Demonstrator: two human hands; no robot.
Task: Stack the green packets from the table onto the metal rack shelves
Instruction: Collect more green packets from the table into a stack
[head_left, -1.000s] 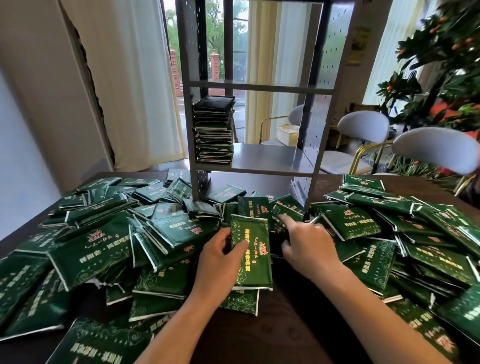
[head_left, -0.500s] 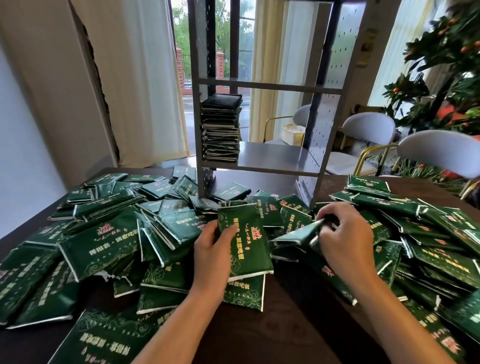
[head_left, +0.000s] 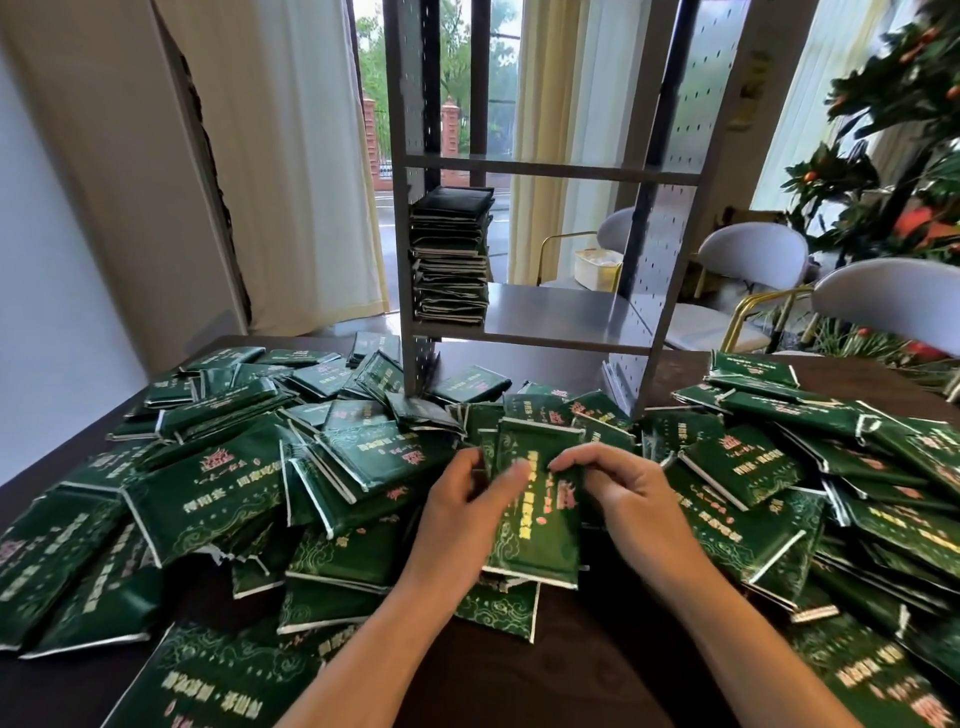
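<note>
Gripping one green packet (head_left: 537, 525) w/ both hands, left (head_left: 457, 512) & right (head_left: 631, 501), above table (head_left: 561, 670).

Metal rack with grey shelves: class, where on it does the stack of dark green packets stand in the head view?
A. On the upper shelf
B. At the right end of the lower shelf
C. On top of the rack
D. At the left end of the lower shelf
D: the stack of dark green packets stands at the left end of the lower shelf of the metal rack, against its left upright.
</note>
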